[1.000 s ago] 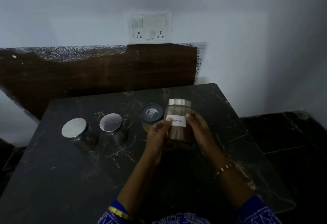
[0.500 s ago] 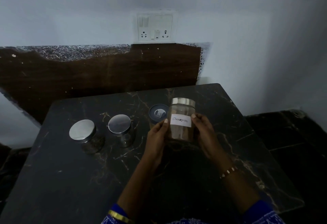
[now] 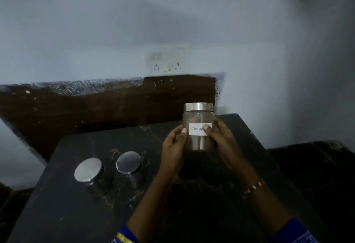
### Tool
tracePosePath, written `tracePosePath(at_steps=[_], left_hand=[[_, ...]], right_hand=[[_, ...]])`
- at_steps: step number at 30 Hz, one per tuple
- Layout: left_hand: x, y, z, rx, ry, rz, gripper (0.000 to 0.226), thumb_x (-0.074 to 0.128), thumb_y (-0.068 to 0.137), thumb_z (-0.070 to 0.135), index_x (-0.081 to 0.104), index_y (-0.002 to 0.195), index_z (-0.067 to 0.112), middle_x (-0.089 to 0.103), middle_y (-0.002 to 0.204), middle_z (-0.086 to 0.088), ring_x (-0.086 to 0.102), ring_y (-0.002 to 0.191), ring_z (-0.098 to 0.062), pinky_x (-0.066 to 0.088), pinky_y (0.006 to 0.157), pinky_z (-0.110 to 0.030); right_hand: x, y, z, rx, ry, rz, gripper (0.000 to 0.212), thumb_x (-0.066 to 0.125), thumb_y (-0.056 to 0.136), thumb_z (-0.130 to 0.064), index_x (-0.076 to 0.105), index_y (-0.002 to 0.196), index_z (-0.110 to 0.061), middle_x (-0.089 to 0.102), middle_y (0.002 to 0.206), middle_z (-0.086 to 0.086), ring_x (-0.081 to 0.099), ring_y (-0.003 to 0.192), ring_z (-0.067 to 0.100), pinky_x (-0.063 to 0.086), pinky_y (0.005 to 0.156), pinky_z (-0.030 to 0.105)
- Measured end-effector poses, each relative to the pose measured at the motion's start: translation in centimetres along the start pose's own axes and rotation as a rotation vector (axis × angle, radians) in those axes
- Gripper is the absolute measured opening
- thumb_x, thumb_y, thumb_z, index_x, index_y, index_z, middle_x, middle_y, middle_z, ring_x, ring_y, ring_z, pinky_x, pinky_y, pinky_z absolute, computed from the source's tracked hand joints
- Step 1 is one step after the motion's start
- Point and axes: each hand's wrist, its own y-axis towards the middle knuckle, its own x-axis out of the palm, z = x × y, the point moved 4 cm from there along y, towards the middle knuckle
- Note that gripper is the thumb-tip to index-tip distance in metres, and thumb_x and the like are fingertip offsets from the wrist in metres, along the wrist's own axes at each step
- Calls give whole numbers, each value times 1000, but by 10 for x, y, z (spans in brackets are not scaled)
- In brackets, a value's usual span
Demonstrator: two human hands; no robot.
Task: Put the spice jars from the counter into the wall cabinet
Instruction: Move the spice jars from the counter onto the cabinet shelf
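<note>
Spice jar [image 3: 198, 125] (labelled) | centre-right of frame, now lifted clear of counter [image 3: 57, 214] | left hand [image 3: 173, 146], right hand [image 3: 221, 137] both gripping it | cabinet transfer under way, two jars [image 3: 90, 173] remain lower left.

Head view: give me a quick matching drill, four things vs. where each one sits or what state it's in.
Things:
1. labelled jar
2. leftmost steel-lidded jar
3. wall socket
4. bracelet

Places or states:
A. on the right wrist
B. held up off the counter between left hand and right hand
C. standing on the counter, untouched
D. on the wall above the brown panel

Pairs: 1-B, 2-C, 3-D, 4-A
</note>
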Motion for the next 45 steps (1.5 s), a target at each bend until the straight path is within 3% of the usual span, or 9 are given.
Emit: tracePosePath(at_steps=[4, 7, 10, 14, 18, 23, 29, 37, 45], left_hand=[[23, 14, 66, 247, 78, 25, 33, 42, 96, 17, 52, 127, 11, 63, 119, -9, 62, 108, -19, 53, 91, -34], [43, 24, 122, 413, 147, 49, 33, 43, 96, 20, 53, 127, 13, 62, 123, -8, 60, 112, -17, 51, 96, -36], [68, 31, 177, 581, 175, 61, 29, 43, 96, 21, 56, 122, 17, 64, 119, -5, 62, 109, -15, 54, 91, -34], [100, 36, 245, 809, 263, 97, 31, 44, 96, 21, 54, 124, 16, 62, 114, 2, 61, 98, -3, 53, 77, -12], [131, 34, 305, 986, 305, 69, 36, 43, 96, 22, 48, 131, 17, 60, 117, 4, 58, 97, 1, 51, 77, -9], [155, 43, 372, 1152, 293, 34, 36, 45, 96, 14, 48, 132, 14, 62, 103, 15, 62, 89, 11, 51, 81, -10], [174, 72, 420, 1203, 519, 156, 35, 46, 96, 18, 51, 129, 12, 65, 114, -6, 62, 102, -15, 52, 84, -25], [174, 114, 443, 1122, 761, 269, 37, 49, 94, 20, 51, 130, 13, 61, 126, -10, 61, 107, -23, 47, 86, -27], [173, 152, 457, 1009, 979, 475, 47, 64, 83, 29, 51, 126, 13, 64, 121, -8, 59, 111, -23, 44, 88, -30]], right_hand=[[5, 27, -67, -197, -4, -31, 46, 58, 88, -15, 39, 130, -23, 64, 106, -11, 63, 102, 12, 55, 84, 27], [5, 42, -121, -354, -30, 6, 43, 61, 86, -18, 39, 124, -22, 63, 113, 1, 62, 104, 16, 54, 84, 27], [5, 54, -173, -492, -39, 8, 36, 59, 87, -22, 40, 117, -23, 60, 120, 7, 61, 103, 16, 56, 74, 19], [1, 67, -247, -701, -109, 77, 35, 56, 90, -26, 43, 122, -19, 58, 113, 0, 59, 91, 4, 52, 59, 5], [-2, 70, -317, -904, -97, 147, 39, 56, 90, -29, 46, 125, -15, 54, 92, -18, 56, 80, -4, 48, 56, 1], [2, 86, -386, -1056, -155, 133, 41, 55, 91, -32, 43, 128, -18, 58, 89, -12, 59, 78, 1, 48, 56, 2], [4, 122, -437, -1099, -290, 219, 46, 49, 94, -36, 38, 133, -14, 54, 95, 1, 55, 72, 5, 40, 48, -2], [14, 167, -449, -1058, -453, 173, 50, 50, 94, -31, 33, 137, -12, 60, 107, 10, 56, 87, 19, 43, 61, 18], [23, 194, -444, -927, -838, 389, 36, 50, 94, -22, 44, 123, -1, 61, 117, 20, 57, 106, 35, 41, 75, 31]])
